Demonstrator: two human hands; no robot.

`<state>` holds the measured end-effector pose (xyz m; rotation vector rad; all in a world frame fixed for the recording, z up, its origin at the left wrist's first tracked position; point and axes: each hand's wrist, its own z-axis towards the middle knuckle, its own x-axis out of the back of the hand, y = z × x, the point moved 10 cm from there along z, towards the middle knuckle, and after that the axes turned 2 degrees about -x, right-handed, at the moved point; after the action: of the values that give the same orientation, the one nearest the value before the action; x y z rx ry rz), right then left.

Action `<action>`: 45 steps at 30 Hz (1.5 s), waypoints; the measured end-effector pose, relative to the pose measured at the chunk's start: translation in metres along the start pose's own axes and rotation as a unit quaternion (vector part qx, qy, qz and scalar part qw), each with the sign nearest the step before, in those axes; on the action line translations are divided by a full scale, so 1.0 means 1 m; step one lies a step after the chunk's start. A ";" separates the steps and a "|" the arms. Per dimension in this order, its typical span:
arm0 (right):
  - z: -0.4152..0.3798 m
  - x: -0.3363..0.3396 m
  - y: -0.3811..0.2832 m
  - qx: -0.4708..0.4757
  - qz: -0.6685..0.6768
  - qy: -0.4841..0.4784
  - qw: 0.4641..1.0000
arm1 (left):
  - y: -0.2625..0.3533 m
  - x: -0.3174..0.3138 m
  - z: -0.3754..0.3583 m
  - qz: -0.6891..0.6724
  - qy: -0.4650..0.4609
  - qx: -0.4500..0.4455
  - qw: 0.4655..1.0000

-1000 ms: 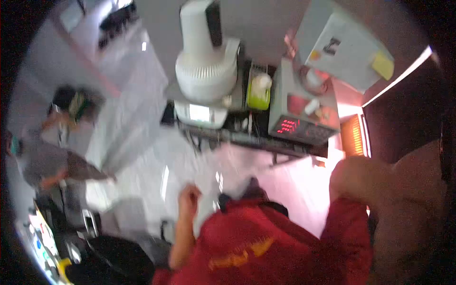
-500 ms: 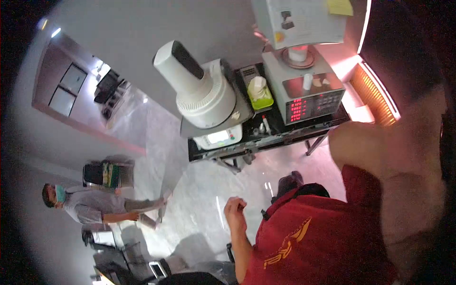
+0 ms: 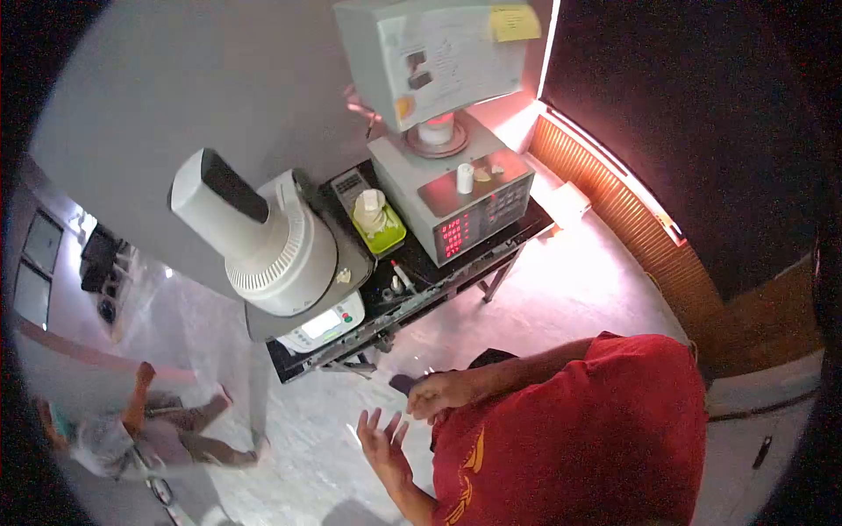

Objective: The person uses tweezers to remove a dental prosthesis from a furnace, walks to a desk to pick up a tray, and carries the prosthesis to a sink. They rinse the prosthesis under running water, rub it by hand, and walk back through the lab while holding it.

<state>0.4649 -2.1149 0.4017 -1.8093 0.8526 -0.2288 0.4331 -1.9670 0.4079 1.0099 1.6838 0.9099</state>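
Note:
My left hand (image 3: 383,449) is raised in front of the red shirt, palm up, with its fingers spread and nothing in it. Just above it in the view, my right hand (image 3: 441,394) hangs with loosely bent fingers; I see nothing held in it. The two hands are close together but apart. Neither touches the black table (image 3: 412,305) beyond them. On that table stand a white domed machine (image 3: 281,254) with a small lit screen and a grey box-shaped machine (image 3: 456,206) with red digits.
Between the machines lie a lime-green tray (image 3: 390,241) with white pieces and a red-and-white pen (image 3: 403,275). A small white cylinder (image 3: 465,179) stands on the grey machine, under its papered hood (image 3: 438,61). A person (image 3: 110,443) stands at the lower left.
My right arm has come down from near the camera to beside my left hand, whose fingers have spread. The view has shifted, moving the machines left and lower. The other person has raised an arm.

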 end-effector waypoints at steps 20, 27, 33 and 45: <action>0.117 0.000 -0.056 0.067 0.445 -0.046 0.892 | 0.103 -0.126 0.126 0.164 -0.668 -0.004 0.726; 0.194 -0.033 -0.051 0.048 0.444 0.023 0.894 | 0.153 -0.082 0.162 0.196 -0.645 -0.076 0.735; 0.286 -0.100 -0.049 0.052 0.452 0.046 0.889 | 0.199 0.026 0.202 0.196 -0.515 -0.081 0.830; 0.506 -0.277 -0.123 0.086 0.454 -0.066 0.884 | 0.367 0.368 0.253 0.152 -0.273 -0.179 0.933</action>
<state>0.5861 -1.5384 0.3682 -1.0861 1.4290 0.4105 0.6724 -1.4578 0.5409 1.1530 0.8731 0.9765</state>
